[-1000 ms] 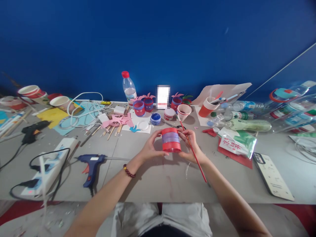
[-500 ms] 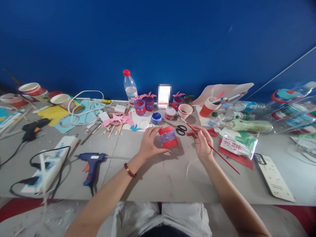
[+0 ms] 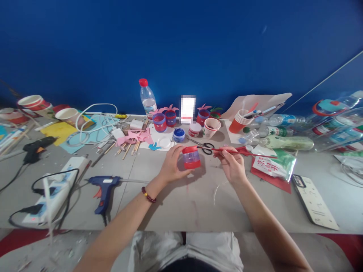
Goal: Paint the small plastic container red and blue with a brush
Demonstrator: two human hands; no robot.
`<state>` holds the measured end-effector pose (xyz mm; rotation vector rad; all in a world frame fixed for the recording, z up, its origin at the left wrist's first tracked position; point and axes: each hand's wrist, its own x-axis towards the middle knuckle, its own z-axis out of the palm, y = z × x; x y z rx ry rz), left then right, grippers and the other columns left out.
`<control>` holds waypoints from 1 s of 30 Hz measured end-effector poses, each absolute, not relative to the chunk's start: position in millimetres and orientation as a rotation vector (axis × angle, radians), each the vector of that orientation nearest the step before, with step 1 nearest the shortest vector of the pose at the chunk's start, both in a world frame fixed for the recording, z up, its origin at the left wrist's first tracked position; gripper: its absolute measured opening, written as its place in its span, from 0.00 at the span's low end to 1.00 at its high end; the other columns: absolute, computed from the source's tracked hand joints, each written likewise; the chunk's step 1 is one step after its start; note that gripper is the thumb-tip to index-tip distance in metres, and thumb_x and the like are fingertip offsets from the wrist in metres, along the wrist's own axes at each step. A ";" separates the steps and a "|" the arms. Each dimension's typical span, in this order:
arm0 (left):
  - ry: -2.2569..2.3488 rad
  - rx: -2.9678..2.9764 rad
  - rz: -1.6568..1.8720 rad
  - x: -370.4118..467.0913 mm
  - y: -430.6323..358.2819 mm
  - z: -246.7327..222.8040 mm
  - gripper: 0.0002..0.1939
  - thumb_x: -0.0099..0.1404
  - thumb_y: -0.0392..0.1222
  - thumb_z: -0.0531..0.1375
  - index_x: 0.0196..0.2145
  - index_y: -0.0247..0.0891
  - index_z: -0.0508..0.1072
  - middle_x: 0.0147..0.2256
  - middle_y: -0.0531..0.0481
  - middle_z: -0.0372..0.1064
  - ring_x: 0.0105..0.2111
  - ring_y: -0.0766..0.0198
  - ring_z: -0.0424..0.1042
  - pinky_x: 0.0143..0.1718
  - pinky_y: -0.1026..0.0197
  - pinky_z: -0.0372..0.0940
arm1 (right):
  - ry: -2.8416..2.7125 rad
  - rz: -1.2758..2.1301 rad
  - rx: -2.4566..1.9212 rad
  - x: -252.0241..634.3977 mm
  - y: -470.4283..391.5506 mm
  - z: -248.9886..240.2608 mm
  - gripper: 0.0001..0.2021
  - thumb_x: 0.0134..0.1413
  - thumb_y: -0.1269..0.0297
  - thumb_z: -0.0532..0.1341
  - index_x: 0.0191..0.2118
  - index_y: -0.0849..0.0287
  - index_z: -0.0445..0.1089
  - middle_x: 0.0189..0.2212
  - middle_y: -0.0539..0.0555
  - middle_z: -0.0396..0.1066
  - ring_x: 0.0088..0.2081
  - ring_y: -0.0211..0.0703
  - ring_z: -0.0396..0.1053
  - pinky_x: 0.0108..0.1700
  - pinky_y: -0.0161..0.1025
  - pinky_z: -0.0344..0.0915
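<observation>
My left hand (image 3: pixel 172 166) is wrapped around a small cup-like piece (image 3: pixel 191 158), red at both ends with a purple band around its middle. Between the fingers of my right hand (image 3: pixel 234 162) is a long red paintbrush (image 3: pixel 249 153), lying nearly level. Its tip reaches the upper right edge of the piece; whether it touches, I cannot tell. Just behind the brush lie black-handled scissors (image 3: pixel 208 148). Farther back stand an open jar of blue paint (image 3: pixel 179 135), a jar of red paint (image 3: pixel 195 130) and a paper cup (image 3: pixel 211 128).
Painted cups with paper leaves (image 3: pixel 159 122) stand at the back beside a red-capped bottle (image 3: pixel 148 100). At left lie a blue glue gun (image 3: pixel 104 190) and a power strip (image 3: pixel 58 190). A phone (image 3: pixel 315 202), a white-and-green packet (image 3: pixel 272 164) and plastic bottles (image 3: pixel 289 142) are at right.
My right hand has turned the paintbrush from a steep slant to nearly level, bringing its tip from near the paper cup down to the red-and-purple piece. My left hand stays in place.
</observation>
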<state>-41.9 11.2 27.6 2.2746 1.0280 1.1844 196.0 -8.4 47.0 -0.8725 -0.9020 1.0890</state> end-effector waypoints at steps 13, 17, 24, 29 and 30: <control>1.087 2.217 1.129 -41.1 7.3 28.4 0.44 0.59 0.49 0.67 0.67 0.43 0.52 0.58 0.40 0.57 0.60 0.48 0.61 0.61 0.43 0.62 | -0.914 1.068 -0.951 194.1 -7.7 43.2 0.10 0.50 0.56 0.70 0.31 0.55 0.72 0.26 0.48 0.76 0.29 0.41 0.77 0.37 0.41 0.74; 1.056 2.248 1.140 -39.5 6.9 28.0 0.42 0.60 0.48 0.66 0.66 0.42 0.53 0.58 0.39 0.56 0.61 0.48 0.61 0.62 0.44 0.62 | -1.001 1.013 -1.016 195.6 -9.3 38.6 0.10 0.52 0.56 0.68 0.33 0.55 0.73 0.27 0.49 0.77 0.30 0.41 0.77 0.38 0.41 0.73; 0.993 2.359 1.111 -41.8 8.8 22.3 0.42 0.62 0.50 0.65 0.67 0.46 0.51 0.61 0.39 0.56 0.62 0.46 0.61 0.60 0.41 0.64 | -1.127 0.917 -1.107 192.7 -13.9 43.6 0.11 0.55 0.53 0.66 0.34 0.56 0.73 0.25 0.51 0.77 0.30 0.44 0.77 0.38 0.42 0.73; 0.993 2.384 1.099 -43.2 9.4 19.5 0.42 0.62 0.52 0.65 0.67 0.45 0.50 0.61 0.38 0.56 0.62 0.45 0.61 0.60 0.40 0.64 | -1.136 0.884 -1.126 192.5 -13.9 45.2 0.12 0.54 0.52 0.66 0.33 0.56 0.72 0.25 0.52 0.77 0.30 0.45 0.77 0.37 0.43 0.74; 1.000 2.380 1.101 -43.4 9.5 19.5 0.42 0.62 0.53 0.65 0.67 0.45 0.50 0.61 0.37 0.56 0.62 0.45 0.61 0.60 0.41 0.64 | -1.137 0.882 -1.125 192.5 -13.8 45.2 0.12 0.55 0.52 0.66 0.33 0.56 0.72 0.26 0.51 0.77 0.30 0.44 0.77 0.37 0.44 0.74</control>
